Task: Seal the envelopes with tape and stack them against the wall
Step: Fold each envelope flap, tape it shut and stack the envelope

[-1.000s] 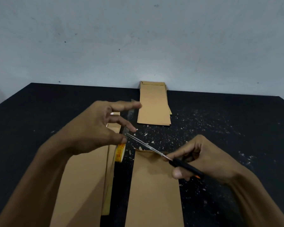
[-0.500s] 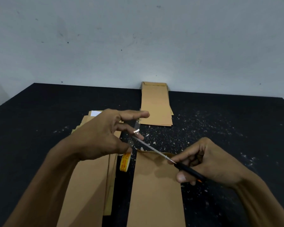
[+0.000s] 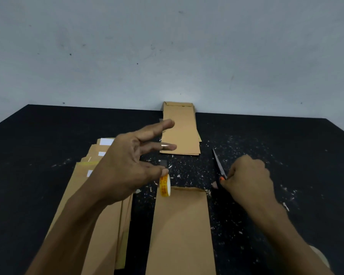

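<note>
A brown envelope (image 3: 181, 225) lies lengthwise in front of me, its flap end (image 3: 187, 188) pointing toward the wall. My left hand (image 3: 125, 165) hovers above its top left corner with the fingers spread. The thumb pinches a yellow tape roll (image 3: 165, 185) that hangs below it. A clear tape strip (image 3: 163, 162) seems to stretch from the index and middle fingertips down to the roll. My right hand (image 3: 246, 179) grips black-handled scissors (image 3: 218, 164) low over the table, right of the envelope, blades pointing away from me. A stack of envelopes (image 3: 180, 130) lies against the wall.
A fanned pile of brown envelopes (image 3: 99, 205) with white paper showing lies at the left, partly under my left arm. White specks and scraps (image 3: 189, 171) litter the black table (image 3: 286, 155). The grey wall (image 3: 167, 56) bounds the far edge.
My right hand has pulled the scissors away from the tape and swung them right and down, beside the envelope. My left hand has lifted and spread its fingers, carrying the roll to the right.
</note>
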Motion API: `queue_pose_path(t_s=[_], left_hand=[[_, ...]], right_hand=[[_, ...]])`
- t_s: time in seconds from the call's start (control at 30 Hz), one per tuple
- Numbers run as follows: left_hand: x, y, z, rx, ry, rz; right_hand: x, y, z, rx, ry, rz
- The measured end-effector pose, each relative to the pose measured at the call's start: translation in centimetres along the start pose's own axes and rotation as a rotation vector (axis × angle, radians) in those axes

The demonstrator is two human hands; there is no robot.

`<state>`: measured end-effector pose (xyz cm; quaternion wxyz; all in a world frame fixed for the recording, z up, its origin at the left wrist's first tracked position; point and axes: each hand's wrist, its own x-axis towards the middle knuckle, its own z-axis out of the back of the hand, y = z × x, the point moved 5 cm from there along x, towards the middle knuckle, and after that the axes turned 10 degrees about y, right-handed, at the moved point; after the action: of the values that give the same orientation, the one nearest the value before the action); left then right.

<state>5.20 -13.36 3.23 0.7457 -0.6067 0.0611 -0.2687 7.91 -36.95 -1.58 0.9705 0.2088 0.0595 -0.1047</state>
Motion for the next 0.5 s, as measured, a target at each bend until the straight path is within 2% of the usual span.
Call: queue_pose_path(t_s=[0.07, 0.23, 0.3, 0.33, 0.4, 0.5], left_hand=[[0.1, 0.2, -0.5, -0.01, 0.006, 0.004], [0.5, 0.5, -1.7, 0.009, 0.028, -0.002], [0.8, 0.6, -2.0, 0.022, 0.025, -0.006], [0.9, 0.6, -2.2, 0.026, 0.026, -0.01], [1.1, 0.6, -2.5, 0.025, 0.035, -0.016], [1.4, 0.7, -3.0, 0.013, 0.065, -0.014]], right_hand=[[-0.4, 0.7, 0.2, -0.142, -0.004, -0.014], [-0.7, 1.3, 0.2, -0.187, 0.094, -0.016], [-1.1, 1.5, 0.5, -0.189, 0.08, 0.044], [-1.4, 1.7, 0.8, -0.127, 0.065, 0.12], [-2.3, 2.8, 1.3, 0.181, 0.125, 0.333], [-3.9, 5.0, 1.0, 0.688, 0.492, 0.496]])
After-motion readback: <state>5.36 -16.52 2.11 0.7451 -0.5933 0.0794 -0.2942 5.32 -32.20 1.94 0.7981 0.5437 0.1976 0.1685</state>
